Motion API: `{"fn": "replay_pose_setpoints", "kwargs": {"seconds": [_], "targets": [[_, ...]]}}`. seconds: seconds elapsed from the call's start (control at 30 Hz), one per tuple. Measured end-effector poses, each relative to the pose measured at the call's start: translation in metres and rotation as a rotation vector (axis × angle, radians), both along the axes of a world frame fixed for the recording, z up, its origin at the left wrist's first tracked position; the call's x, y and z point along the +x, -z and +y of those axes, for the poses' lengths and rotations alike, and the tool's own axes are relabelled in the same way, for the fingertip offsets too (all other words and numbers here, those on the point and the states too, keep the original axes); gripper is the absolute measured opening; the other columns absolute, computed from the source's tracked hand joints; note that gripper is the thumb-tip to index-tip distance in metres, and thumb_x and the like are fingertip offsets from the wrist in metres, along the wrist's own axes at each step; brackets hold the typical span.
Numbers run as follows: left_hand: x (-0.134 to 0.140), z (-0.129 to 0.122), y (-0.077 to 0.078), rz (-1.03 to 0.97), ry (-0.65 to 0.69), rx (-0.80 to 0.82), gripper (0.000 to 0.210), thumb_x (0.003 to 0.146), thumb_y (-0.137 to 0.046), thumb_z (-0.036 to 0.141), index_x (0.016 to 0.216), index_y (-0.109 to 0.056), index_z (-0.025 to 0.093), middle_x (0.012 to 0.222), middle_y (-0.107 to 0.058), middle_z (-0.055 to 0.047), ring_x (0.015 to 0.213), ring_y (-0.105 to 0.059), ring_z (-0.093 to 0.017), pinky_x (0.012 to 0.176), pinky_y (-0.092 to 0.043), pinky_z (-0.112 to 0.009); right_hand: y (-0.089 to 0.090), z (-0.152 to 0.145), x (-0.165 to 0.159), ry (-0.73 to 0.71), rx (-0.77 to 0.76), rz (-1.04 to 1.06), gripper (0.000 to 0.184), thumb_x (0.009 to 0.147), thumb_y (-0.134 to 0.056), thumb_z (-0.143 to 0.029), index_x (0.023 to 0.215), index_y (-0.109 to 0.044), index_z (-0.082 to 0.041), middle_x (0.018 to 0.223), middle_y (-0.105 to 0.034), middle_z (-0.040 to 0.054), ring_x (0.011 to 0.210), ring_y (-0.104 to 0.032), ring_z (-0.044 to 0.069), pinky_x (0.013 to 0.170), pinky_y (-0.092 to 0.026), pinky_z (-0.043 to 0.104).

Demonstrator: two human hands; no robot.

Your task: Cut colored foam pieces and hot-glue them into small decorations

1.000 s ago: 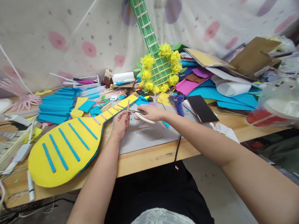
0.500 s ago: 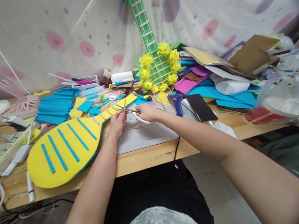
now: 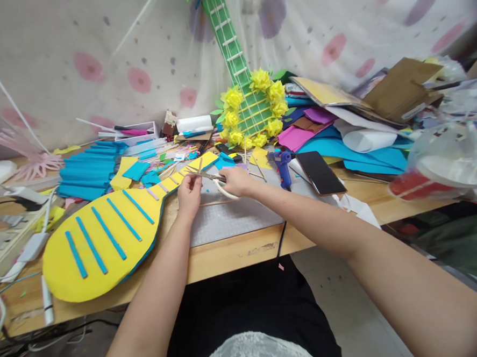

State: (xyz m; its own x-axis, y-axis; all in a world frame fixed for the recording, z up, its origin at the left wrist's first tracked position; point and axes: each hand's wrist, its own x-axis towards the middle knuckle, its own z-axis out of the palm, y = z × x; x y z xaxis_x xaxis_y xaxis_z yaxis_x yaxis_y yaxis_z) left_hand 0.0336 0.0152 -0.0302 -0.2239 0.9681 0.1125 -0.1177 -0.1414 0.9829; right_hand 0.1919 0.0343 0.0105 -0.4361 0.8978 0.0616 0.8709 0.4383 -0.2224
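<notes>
My right hand is closed around scissors with cream handles, their blades pointing left. My left hand has its fingertips pinched right by the blades; whatever small piece is between them is too hidden to name. Behind both hands runs the narrow neck of a yellow guitar-shaped cutout, which lies on the table to the left. Blue strips cross its round body, and short pale purple strips cross the neck. Below the hands is a grey cutting mat.
A green paper guitar with yellow flowers leans at the back. To the right are a blue glue gun, a phone, stacked coloured paper and a bagged cup. Pleated blue paper and a power strip lie left.
My left fingertips have risen slightly and now sit closer against the scissor blades. The scissors and my right hand have barely shifted.
</notes>
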Motion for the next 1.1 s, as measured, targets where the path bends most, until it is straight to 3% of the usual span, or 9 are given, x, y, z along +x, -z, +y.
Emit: {"fn": "replay_pose_setpoints", "kwargs": {"seconds": [0.1, 0.23, 0.53, 0.93, 1.1], "targets": [[-0.0021, -0.002, 0.001, 0.117, -0.047, 0.126, 0.012, 0.072, -0.061, 0.024, 0.064, -0.056, 0.018, 0.057, -0.049, 0.003, 0.053, -0.042, -0.008, 0.048, -0.03, -0.017, 0.0017, 0.0006, 0.0009, -0.03, 0.019, 0.015, 0.028, 0.079, -0.045, -0.038, 0.085, -0.061, -0.016, 0.086, -0.065, 0.0086, 0.072, -0.054, 0.018, 0.058, -0.029, 0.026], [-0.0049, -0.0063, -0.0001, 0.095, 0.052, 0.082, 0.019, 0.073, -0.061, 0.028, 0.058, -0.055, 0.018, 0.052, -0.045, 0.003, 0.05, -0.038, -0.008, 0.045, -0.026, -0.018, 0.0032, 0.0015, 0.0023, -0.07, 0.039, 0.063, 0.028, 0.08, -0.045, -0.039, 0.087, -0.059, -0.016, 0.087, -0.064, 0.0073, 0.073, -0.054, 0.017, 0.058, -0.029, 0.025], [-0.0061, -0.0055, 0.0014, 0.199, 0.043, 0.137, 0.023, 0.074, -0.06, 0.03, 0.056, -0.053, 0.017, 0.05, -0.044, 0.003, 0.046, -0.034, -0.007, 0.045, -0.025, -0.019, -0.0034, 0.0031, 0.0043, -0.139, 0.073, 0.062, 0.025, 0.078, -0.047, -0.037, 0.086, -0.059, -0.016, 0.093, -0.064, 0.0077, 0.081, -0.054, 0.017, 0.062, -0.031, 0.025], [-0.0094, -0.0022, -0.0002, 0.359, -0.01, 0.184, 0.028, 0.077, -0.051, 0.03, 0.053, -0.047, 0.017, 0.05, -0.041, 0.003, 0.047, -0.035, -0.008, 0.048, -0.029, -0.022, 0.0003, -0.0011, 0.0004, -0.025, 0.046, -0.033, 0.036, 0.078, -0.044, -0.043, 0.082, -0.065, -0.015, 0.085, -0.067, 0.0092, 0.074, -0.057, 0.018, 0.057, -0.026, 0.026], [-0.0071, -0.0043, -0.0024, 0.394, -0.068, 0.204, 0.018, 0.074, -0.053, 0.027, 0.059, -0.051, 0.017, 0.052, -0.044, 0.003, 0.05, -0.039, -0.009, 0.051, -0.032, -0.022, 0.0018, 0.0001, -0.0023, -0.037, 0.07, -0.039, 0.033, 0.077, -0.046, -0.042, 0.081, -0.066, -0.016, 0.085, -0.068, 0.0093, 0.075, -0.058, 0.019, 0.057, -0.027, 0.028]]}}
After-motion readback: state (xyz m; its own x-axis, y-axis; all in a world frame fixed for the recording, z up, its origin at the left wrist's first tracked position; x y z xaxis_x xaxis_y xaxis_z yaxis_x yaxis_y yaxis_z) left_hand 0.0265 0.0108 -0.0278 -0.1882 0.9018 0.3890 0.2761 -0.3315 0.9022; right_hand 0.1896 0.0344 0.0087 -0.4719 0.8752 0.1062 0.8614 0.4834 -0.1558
